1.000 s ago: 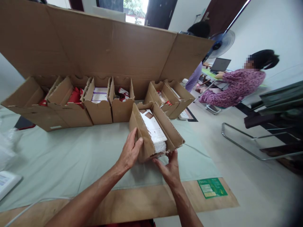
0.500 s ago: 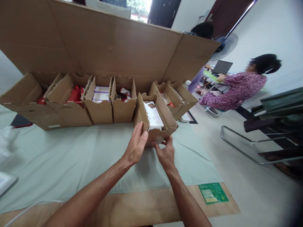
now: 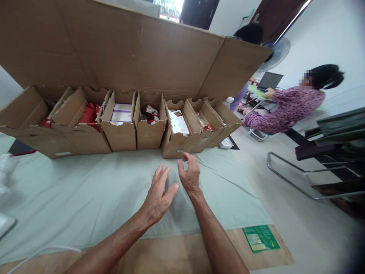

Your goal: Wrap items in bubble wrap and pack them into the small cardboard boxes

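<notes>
A cardboard bin (image 3: 173,146) holding white boxes (image 3: 178,122) stands in a row of several similar bins. My left hand (image 3: 159,192) hovers over the cloth in front of it, fingers apart, holding nothing. Just below that bin's front is my right hand (image 3: 190,173), its fingers loosely curled and apart, with nothing in it. To the left are a bin with red-and-white packets (image 3: 151,112), a bin of white-and-purple boxes (image 3: 122,113) and a bin with red packets (image 3: 89,114). A bin on the right contains small red items (image 3: 208,127).
A tall cardboard panel (image 3: 137,49) rises behind the bins. Pale green cloth (image 3: 114,190) covers the table. A green printed sheet (image 3: 261,239) lies at the front right edge. A person in a pink top (image 3: 296,102) sits at a laptop (image 3: 269,82); a metal-framed rack (image 3: 285,182) stands right.
The bin with white boxes, which stuck out toward me between both hands, is now pushed back into the row. Both hands have let go and drawn back toward me.
</notes>
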A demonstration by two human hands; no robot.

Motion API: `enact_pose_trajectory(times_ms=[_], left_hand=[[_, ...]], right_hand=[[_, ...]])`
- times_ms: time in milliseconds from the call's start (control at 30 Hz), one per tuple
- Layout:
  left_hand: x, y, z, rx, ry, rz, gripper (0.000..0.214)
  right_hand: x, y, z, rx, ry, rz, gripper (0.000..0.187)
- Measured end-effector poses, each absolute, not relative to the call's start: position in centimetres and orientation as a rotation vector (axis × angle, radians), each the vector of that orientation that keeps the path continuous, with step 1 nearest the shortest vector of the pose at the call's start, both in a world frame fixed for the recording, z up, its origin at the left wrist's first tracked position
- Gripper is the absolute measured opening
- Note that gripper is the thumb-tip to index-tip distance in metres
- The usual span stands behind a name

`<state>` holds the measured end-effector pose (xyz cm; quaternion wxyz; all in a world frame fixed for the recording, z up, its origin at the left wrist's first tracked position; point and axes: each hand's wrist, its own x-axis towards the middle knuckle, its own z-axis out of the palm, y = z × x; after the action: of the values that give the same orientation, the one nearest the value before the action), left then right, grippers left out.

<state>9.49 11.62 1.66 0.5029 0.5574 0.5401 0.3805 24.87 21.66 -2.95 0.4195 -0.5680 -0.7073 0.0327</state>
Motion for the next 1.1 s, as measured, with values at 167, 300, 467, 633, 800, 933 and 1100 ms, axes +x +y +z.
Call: enact_pose_trajectory(times_ms=[167,300,467,633,800,933,1100], left_hand=[[7.0,8.3,0.1,1.375,1.359,0.751,0.057],[3.7,5.8,-1.4,1.409,1.337,0.782,0.047],[0.5,3.4,-2.5,1.426,1.376,0.87,0.037],[0.2,3.4,-4.1,1.522,1.42,1.036,0.028],[0.7,3.6,-5.2,1.678,1.424,1.207,0.026],[0.6,3.3,-5.0,1.734,1.404,1.21,0.027],[1.1,2.9,-4.6,1.644,1.453,1.189,0.027]], right_hand=[[23.8,22.4,-2.3,-1.453,-2.047,0.224,0.049],[24.4,22.8,-1.6,-1.46,-1.997,0.21,0.056],[23.4,21.4,1.5,-1.338,-2.031,0.218,0.047],[17.4,23.8,7.8,-1.385,-2.18,0.261,0.062],[13.0,27.0,10.0,-1.591,-2.27,0.105,0.034],[13.5,25.8,9.2,-1.516,-2.177,0.056,0.024],[14.1,24.6,9.7,-1.493,-2.156,0.132,0.038]])
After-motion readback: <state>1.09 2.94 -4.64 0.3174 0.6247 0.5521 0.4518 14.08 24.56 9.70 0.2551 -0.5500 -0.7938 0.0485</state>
